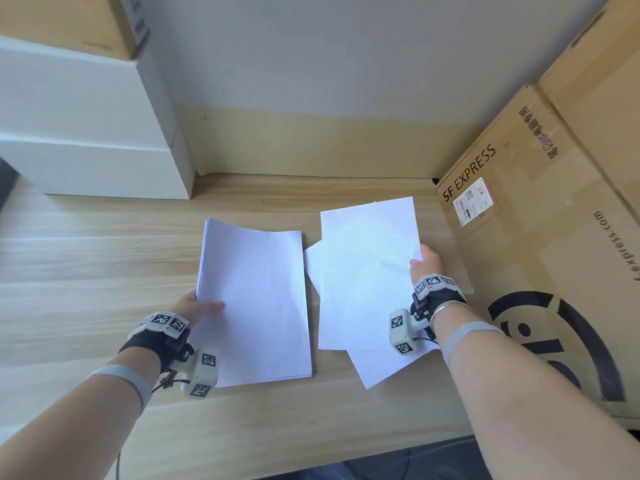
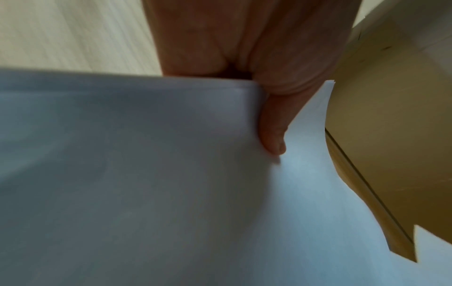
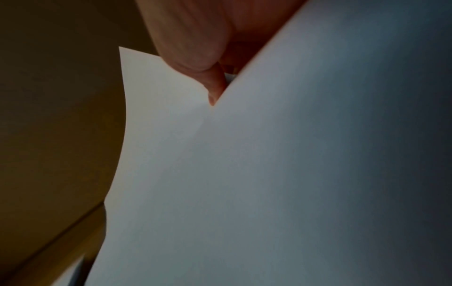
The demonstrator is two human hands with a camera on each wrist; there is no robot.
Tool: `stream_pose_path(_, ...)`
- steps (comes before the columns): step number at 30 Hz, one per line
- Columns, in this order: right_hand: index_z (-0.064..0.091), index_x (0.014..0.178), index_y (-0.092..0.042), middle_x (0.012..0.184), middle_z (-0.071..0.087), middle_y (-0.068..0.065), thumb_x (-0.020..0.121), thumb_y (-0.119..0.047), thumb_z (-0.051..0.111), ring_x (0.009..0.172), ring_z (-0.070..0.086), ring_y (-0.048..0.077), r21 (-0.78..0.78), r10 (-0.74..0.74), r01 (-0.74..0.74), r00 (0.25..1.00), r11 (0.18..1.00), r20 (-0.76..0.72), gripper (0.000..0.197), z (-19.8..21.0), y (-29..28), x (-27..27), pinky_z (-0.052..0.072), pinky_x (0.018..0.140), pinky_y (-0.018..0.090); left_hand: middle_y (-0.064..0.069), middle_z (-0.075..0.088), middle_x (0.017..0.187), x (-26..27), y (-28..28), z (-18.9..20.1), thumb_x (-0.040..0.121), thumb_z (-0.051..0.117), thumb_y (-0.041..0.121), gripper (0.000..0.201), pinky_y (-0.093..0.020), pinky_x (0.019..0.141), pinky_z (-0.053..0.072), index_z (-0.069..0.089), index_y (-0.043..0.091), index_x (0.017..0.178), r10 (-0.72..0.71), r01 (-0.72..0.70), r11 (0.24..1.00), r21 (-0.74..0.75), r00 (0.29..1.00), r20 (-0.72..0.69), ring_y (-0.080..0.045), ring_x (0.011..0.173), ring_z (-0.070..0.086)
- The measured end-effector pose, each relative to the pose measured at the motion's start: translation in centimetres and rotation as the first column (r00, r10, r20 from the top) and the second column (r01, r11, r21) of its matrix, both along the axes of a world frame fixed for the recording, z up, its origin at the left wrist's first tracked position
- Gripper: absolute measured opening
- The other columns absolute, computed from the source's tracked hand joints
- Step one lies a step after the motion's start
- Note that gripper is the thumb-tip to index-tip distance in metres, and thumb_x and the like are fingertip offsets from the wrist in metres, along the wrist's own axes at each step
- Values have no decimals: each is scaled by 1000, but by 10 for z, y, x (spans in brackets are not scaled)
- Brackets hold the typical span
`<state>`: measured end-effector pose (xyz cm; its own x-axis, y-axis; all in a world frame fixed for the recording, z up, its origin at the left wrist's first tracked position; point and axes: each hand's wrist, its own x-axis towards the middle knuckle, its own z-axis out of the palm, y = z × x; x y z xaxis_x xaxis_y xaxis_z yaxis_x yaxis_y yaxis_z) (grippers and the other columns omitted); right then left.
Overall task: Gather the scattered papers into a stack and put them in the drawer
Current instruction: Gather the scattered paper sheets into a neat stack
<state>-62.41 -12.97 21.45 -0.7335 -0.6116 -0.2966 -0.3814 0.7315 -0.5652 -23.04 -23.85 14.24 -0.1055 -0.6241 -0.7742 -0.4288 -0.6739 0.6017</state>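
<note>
A: Left to right?
B: White unit [image 1: 86, 133] at ten o'clock. Left hand [image 1: 197, 306] pinches a neat stack [image 1: 256, 306] at its near-left edge, thumb on top, on the desk [image 1: 69, 271].
A: Then?
B: Loose sheets [image 1: 363, 282] just beside at three o'clock, fanned; right hand [image 1: 427, 265] pinches their right edge. Box [image 1: 540, 237] beyond.

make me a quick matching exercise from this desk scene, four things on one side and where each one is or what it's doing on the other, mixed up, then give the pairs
Things:
1. left hand
2. right hand
3. cardboard box
4. white boxes

Places or states:
A. stacked at the far left of the desk
B. holds the right edge of the loose, fanned sheets
C. stands at the right, printed SF EXPRESS
D. grips the left edge of the neat stack

Pairs: 1-D, 2-B, 3-C, 4-A
</note>
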Motion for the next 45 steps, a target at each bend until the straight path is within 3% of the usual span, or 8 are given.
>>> stream_pose_path(14, 46, 131, -6, 128, 58, 17, 88, 10, 37, 112, 58, 31, 16, 93, -101, 961, 995, 259, 48, -41, -38, 81, 44, 89, 30, -13, 61, 90, -12, 4, -3, 86, 60, 3, 44, -42, 81, 49, 49, -5, 127, 47, -45, 999, 30, 997, -63, -29, 79, 58)
stream_pose_path(20, -14, 148, -28, 151, 25, -4, 85, -2, 57, 128, 47, 28, 41, 250, -285, 893, 958, 375, 99, -44, -46, 132, 42, 95, 30, -8, 61, 80, -17, 5, 2, 89, 58, 10, 39, -31, 60, 52, 53, -5, 124, 32, -30, 999, 20, 993, -109, -20, 63, 61)
stream_pose_path(27, -16, 148, -24, 159, -11, -1, 86, -13, 64, 148, 4, 15, 13, 382, -428, 821, 904, 425, 102, -61, -49, 155, 15, 117, 29, -24, 62, 116, -23, 5, 6, 83, 65, 6, 44, -50, 96, 48, 53, -1, 125, -65, 66, 998, 9, 995, -73, -31, 96, 59)
stream_pose_path(32, -5, 150, -24, 153, 29, 7, 79, -26, 66, 137, 37, 24, -34, 166, -170, 863, 985, 478, 101, -67, -48, 138, 30, 114, 44, -15, 66, 92, -26, 5, 14, 79, 69, 4, 39, -50, 94, 49, 59, 0, 117, -44, 34, 996, -88, 992, -114, -29, 86, 61)
stream_pose_path(35, 44, 132, 2, 129, 56, 20, 87, -10, 63, 111, 57, 26, -127, 102, -42, 852, 991, 513, 50, -42, -51, 129, 47, 98, 37, -8, 65, 89, -35, -2, 34, 80, 68, 5, 28, -53, 97, 47, 59, 11, 106, -54, 24, 989, -148, 978, -203, -31, 94, 61)
stream_pose_path(38, 53, 119, 10, 121, 61, 26, 87, 8, 55, 96, 55, 18, -293, 174, -35, 871, 955, 460, 32, -6, -62, 117, 49, 70, 18, -11, 66, 101, -46, -16, 59, 77, 71, 6, 23, -47, 99, 47, 60, 18, 94, -41, -22, 969, -244, 968, -247, -29, 99, 60)
stream_pose_path(43, 55, 119, 5, 108, 64, 14, 84, 13, 54, 97, 59, 20, -419, 235, -44, 878, 907, 417, 36, 54, -75, 108, 48, 74, 24, -2, 63, 78, -64, -38, 99, 76, 74, 15, 17, -31, 74, 49, 58, 22, 73, -12, -78, 934, -349, 969, -248, -22, 75, 59)
stream_pose_path(45, 56, 117, 7, 116, 64, 20, 84, 11, 56, 101, 61, 25, -418, 218, -34, 889, 908, 403, 34, 67, -76, 108, 44, 81, 25, -6, 63, 83, -66, -42, 106, 77, 72, 11, 18, -35, 83, 47, 59, 22, 75, -34, -71, 925, -374, 963, -267, -22, 79, 60)
